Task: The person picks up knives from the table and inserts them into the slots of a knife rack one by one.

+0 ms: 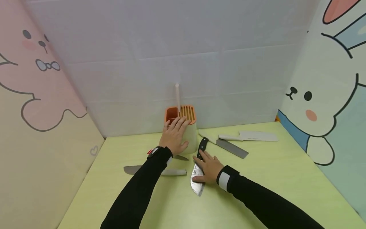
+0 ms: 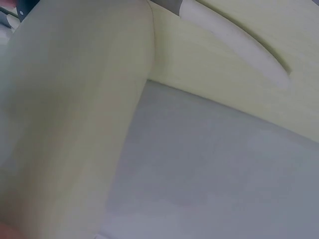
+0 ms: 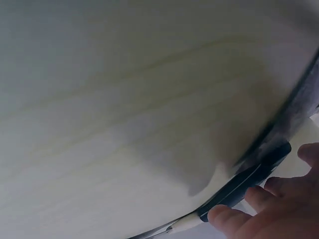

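Note:
My left hand rests against the front of a white knife block, its fingers extended up to the orange slotted top. A pale handle stands upright out of that top. Over a cleaver-like knife with a black handle lies my right hand, fingers spread, the thumb across the blade. In the right wrist view, the fingertips of the right hand lie along the black handle. The knife block fills the left of the left wrist view, blurred.
A white-handled knife lies front left, partly under the left forearm. A small dark blade shows by the block. To the right lie a grey-bladed knife and a white cleaver. A pale wall stands behind the yellow table.

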Action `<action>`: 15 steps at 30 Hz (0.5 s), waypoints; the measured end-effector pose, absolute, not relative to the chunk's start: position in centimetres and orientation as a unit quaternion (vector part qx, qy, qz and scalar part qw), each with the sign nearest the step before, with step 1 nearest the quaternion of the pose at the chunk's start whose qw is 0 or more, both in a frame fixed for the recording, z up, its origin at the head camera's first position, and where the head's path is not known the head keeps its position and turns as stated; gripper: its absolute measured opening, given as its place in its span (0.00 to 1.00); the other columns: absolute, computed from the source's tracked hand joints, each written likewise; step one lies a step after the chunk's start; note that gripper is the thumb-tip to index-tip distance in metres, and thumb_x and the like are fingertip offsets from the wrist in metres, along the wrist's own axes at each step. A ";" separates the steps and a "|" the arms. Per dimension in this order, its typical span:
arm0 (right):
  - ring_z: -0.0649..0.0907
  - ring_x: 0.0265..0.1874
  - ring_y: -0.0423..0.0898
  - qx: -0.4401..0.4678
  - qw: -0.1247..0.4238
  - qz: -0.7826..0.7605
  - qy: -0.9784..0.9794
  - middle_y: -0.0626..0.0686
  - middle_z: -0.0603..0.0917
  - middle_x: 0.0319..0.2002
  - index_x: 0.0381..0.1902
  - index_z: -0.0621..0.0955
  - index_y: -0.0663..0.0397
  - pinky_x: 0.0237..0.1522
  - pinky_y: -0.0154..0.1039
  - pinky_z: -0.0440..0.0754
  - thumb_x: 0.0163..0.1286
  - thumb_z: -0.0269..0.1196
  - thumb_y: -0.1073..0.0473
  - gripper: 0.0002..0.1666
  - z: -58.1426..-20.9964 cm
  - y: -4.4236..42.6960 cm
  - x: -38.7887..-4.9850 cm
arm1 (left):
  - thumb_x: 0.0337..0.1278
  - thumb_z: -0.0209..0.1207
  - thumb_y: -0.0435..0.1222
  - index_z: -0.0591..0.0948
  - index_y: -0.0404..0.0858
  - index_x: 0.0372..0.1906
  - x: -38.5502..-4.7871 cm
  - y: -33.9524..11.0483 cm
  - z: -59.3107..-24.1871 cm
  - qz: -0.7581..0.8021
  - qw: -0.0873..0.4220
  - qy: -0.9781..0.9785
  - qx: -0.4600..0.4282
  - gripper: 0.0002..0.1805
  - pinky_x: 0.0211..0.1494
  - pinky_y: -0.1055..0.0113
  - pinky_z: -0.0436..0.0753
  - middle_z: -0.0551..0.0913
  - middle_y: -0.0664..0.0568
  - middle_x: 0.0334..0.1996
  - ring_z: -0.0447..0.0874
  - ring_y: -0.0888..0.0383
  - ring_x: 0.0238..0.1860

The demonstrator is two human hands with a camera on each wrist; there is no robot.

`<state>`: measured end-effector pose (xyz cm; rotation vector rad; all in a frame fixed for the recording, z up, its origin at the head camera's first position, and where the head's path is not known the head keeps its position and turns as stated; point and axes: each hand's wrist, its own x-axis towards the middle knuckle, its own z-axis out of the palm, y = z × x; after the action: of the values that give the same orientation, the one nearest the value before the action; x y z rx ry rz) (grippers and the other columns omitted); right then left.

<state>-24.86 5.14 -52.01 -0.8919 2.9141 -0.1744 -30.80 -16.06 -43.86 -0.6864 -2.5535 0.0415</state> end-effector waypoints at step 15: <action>0.58 0.72 0.55 -0.303 0.048 -0.045 0.951 0.56 0.50 0.76 0.75 0.60 0.40 0.62 0.63 0.66 0.56 0.50 0.18 0.56 -52.8 5.7 -25.0 | 0.50 0.63 0.50 0.54 0.50 0.74 -30.7 -15.8 -44.0 0.000 0.246 -0.941 -0.234 0.47 0.72 0.45 0.47 0.53 0.52 0.75 0.48 0.50 0.74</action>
<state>-25.01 5.69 -52.82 -0.9239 2.8979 -0.1379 -30.65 -15.76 -43.98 -0.6384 -2.5669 -0.0009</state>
